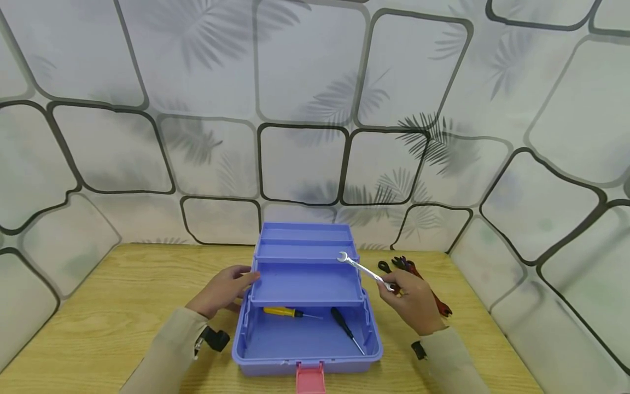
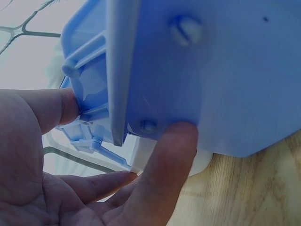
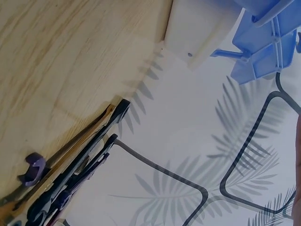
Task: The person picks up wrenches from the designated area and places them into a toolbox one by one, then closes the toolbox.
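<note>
A purple-blue toolbox (image 1: pixel 307 369) stands with its lid folded back and its stepped trays (image 1: pixel 310 284) raised. My left hand (image 1: pixel 223 290) holds the box's left side, thumb at the tray edge; in the left wrist view, fingertips (image 2: pixel 181 136) touch the side panel. Pinched in my right hand (image 1: pixel 413 301) is a silver wrench (image 1: pixel 364 268), tilted, its open end above the right side of the trays. On the box's floor lie a yellow-handled screwdriver (image 1: pixel 283 311) and a black-handled screwdriver (image 1: pixel 343 323). The wrench does not show in the right wrist view.
A bundle of dark and red tools (image 1: pixel 440 303) lies on the wooden table (image 1: pixel 162 273) right of the box, partly behind my right hand. The box's pink latch (image 1: pixel 310 378) hangs at the front. A patterned wall covering (image 1: pixel 300 164) rises behind the table.
</note>
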Tool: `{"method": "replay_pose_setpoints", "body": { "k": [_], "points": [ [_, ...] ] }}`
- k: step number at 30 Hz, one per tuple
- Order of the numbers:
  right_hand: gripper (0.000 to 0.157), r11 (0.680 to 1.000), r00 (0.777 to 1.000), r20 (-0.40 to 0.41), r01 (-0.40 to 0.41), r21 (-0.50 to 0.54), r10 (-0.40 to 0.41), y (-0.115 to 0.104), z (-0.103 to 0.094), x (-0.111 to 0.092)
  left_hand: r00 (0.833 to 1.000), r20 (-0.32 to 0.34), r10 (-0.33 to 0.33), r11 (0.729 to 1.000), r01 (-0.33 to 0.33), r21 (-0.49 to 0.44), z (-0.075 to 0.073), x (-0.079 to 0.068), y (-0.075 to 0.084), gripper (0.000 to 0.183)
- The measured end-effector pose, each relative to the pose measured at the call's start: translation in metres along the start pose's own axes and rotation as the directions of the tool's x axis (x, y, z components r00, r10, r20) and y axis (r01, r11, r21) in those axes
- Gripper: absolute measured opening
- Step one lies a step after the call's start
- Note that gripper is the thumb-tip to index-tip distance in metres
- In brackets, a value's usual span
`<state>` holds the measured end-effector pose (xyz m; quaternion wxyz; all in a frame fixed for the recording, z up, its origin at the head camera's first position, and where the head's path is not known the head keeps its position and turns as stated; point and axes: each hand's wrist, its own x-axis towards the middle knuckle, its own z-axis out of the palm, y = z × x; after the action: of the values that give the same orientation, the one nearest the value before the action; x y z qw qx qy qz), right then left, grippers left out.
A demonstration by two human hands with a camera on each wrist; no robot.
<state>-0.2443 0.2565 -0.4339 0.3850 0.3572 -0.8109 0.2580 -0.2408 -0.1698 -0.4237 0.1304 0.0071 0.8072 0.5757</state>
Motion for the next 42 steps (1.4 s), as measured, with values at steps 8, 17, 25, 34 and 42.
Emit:
{"method": "replay_pose_setpoints", "body": {
  "k": [8, 17, 25, 34, 42],
  "points": [
    [0.005, 0.997, 0.998, 0.046, 0.034, 0.074, -0.038, -0.005, 0.001, 0.005, 1.0, 0.007, 0.002, 1.0, -0.002, -0.004, 0.0, 0.0, 0.002, 0.076],
    [0.025, 0.997, 0.993, 0.119, 0.01, 0.08, -0.02, -0.007, 0.003, 0.007, 1.0, 0.004, -0.003, 1.0, 0.003, -0.001, 0.002, 0.0, 0.004, 0.076],
    [0.027, 0.991, 0.986, 0.155, 0.046, 0.124, -0.065, -0.012, 0.009, 0.012, 1.0, 0.007, -0.003, 1.0, 0.003, -0.009, 0.002, 0.001, 0.004, 0.078],
    [0.025, 0.989, 0.965, 0.225, 0.114, 0.099, -0.133, -0.019, 0.022, 0.026, 1.0, 0.004, -0.009, 1.0, 0.009, -0.019, 0.002, 0.002, 0.002, 0.078],
    [0.008, 0.993, 0.9, 0.428, 0.108, -0.045, -0.078, -0.027, 0.029, 0.045, 1.0, 0.005, -0.005, 1.0, 0.005, -0.014, -0.002, 0.002, -0.002, 0.079]
  ]
}}
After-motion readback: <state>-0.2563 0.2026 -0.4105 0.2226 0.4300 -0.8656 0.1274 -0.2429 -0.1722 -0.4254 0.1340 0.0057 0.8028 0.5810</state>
